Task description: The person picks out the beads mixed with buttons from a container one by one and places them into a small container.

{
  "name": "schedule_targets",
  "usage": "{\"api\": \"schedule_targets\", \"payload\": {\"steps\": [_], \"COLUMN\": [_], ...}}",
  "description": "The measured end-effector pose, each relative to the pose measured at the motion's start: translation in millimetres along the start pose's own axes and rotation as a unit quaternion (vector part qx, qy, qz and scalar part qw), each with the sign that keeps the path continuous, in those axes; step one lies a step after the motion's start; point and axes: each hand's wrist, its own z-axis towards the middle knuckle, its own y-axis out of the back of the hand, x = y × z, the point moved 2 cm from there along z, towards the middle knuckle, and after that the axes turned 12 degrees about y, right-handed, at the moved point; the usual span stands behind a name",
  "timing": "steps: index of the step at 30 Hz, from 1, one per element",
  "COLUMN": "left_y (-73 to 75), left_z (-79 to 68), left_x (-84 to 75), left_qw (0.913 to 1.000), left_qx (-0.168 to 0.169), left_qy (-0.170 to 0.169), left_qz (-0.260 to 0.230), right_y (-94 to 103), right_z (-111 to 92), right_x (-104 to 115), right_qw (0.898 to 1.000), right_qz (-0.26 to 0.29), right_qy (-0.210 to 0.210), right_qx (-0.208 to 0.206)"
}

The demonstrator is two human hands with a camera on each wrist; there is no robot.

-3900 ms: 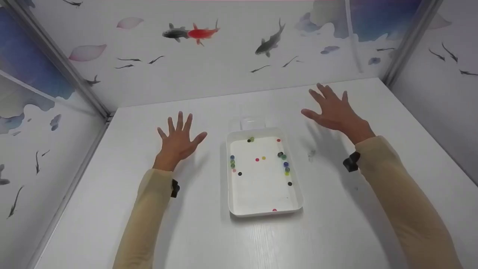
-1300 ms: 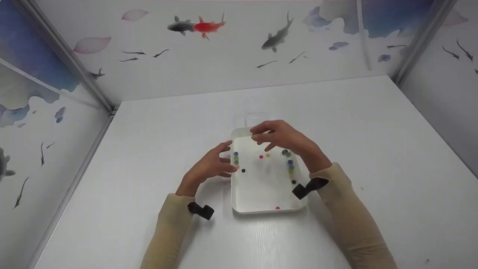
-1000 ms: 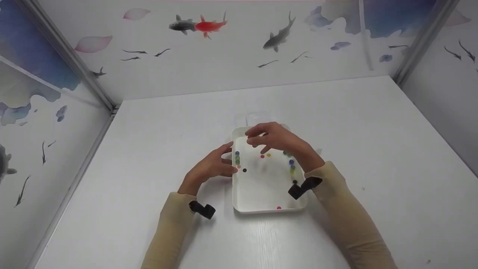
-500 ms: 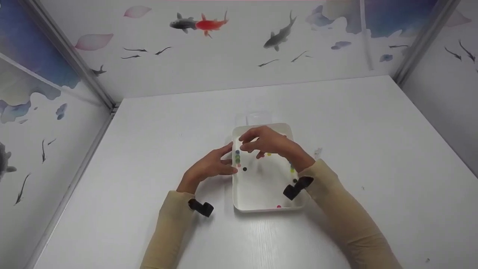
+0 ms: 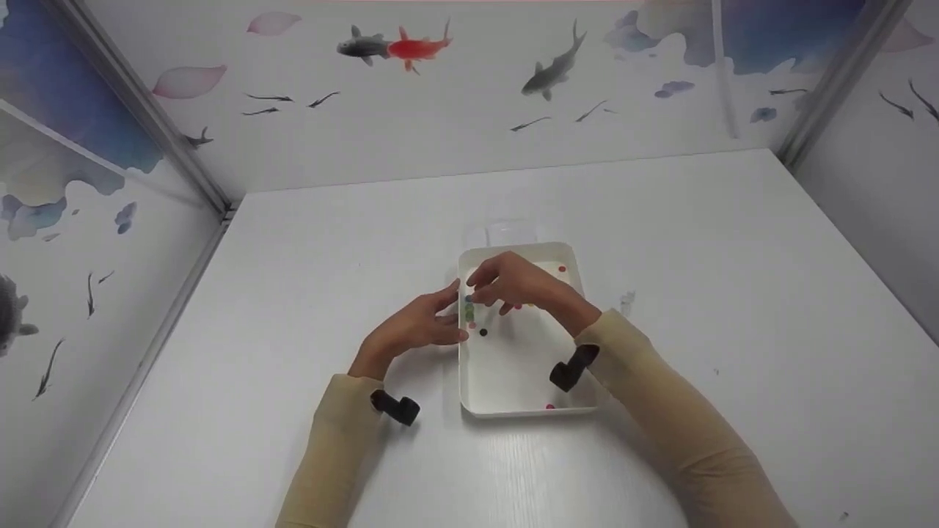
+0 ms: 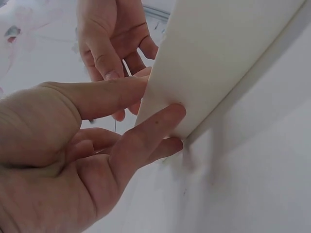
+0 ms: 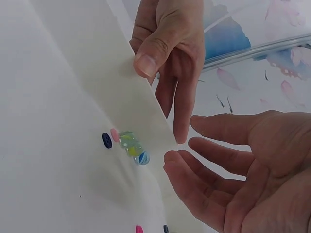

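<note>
A white rectangular tray point(image 5: 506, 378) lies on the table, with small marbles and buttons in it. My left hand point(image 5: 411, 323) grips its left wall, thumb over the rim and fingers against the outer side point(image 6: 194, 63). Over the tray's upper left part hovers my right hand point(image 5: 517, 279), fingers loosely bent, thumb apart, nothing visible between them. Close below its fingertips, a row of glassy marbles point(image 7: 132, 145) lines the left inner wall. Beside the row are a pink button point(image 7: 114, 135) and a dark button point(image 7: 107, 140). My right hand and forearm hide the marbles along the right wall.
Clear plastic containers point(image 5: 511, 232) stand just behind the tray. A small transparent piece point(image 5: 627, 301) lies to its right. A red button point(image 5: 562, 268) is in the tray's far right corner. Printed panels point(image 5: 469, 132) enclose the table at the back and sides.
Both hands have come in from spread positions beside the tray. The left has taken hold of the tray's left wall; the right has moved left and nearer over the tray, toward the marble row.
</note>
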Motion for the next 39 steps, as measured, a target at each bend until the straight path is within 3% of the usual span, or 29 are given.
{"api": "schedule_targets", "payload": {"steps": [24, 39], "left_y": [1.9, -1.3], "left_z": [2.5, 1.0], "left_x": [5.1, 4.0], "left_qw": [1.0000, 0.9941], "left_qx": [0.003, 0.041], "left_qy": [-0.005, 0.026], "left_qz": [0.003, -0.097], "right_y": [-4.2, -7.0], "right_z": [21.3, 28.1], "right_x": [-22.1, -24.8], "right_qw": [0.998, 0.996], "right_qz": [0.026, 0.021], "right_qy": [-0.065, -0.089], "right_qx": [0.000, 0.000]}}
